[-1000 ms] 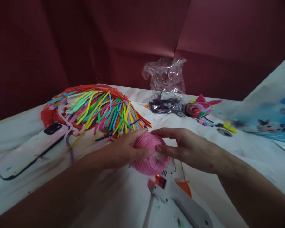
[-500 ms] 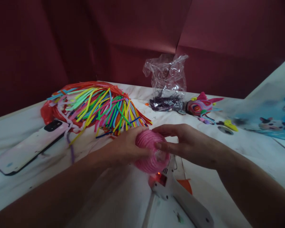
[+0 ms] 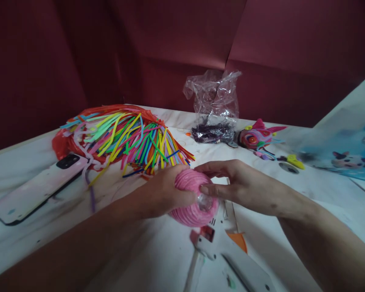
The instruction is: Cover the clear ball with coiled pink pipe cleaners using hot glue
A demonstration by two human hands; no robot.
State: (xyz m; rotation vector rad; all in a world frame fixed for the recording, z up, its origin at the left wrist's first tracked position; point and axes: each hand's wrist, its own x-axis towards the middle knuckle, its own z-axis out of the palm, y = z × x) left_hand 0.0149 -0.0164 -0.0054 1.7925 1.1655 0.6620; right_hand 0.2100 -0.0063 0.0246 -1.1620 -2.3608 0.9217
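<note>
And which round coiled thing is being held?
The pink ball, between the left hand and right hand; the multicoloured one sits farther back, right of the clear bag.

My left hand [image 3: 164, 191] and right hand [image 3: 241, 181] have the ball [image 3: 193, 215] between them, beyond the glue gun [image 3: 246, 259]. Left lie pipe cleaners [image 3: 134, 140], the phone [image 3: 39, 190] nearer; far behind, the bag [image 3: 217, 109], left of the figure [image 3: 255, 138].

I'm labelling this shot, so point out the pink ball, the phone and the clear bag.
Pink ball [image 3: 191, 215], head view: its ridged lower side.
Phone [image 3: 39, 190], head view: middle of its back.
Clear bag [image 3: 216, 107], head view: its crinkled middle.
</note>
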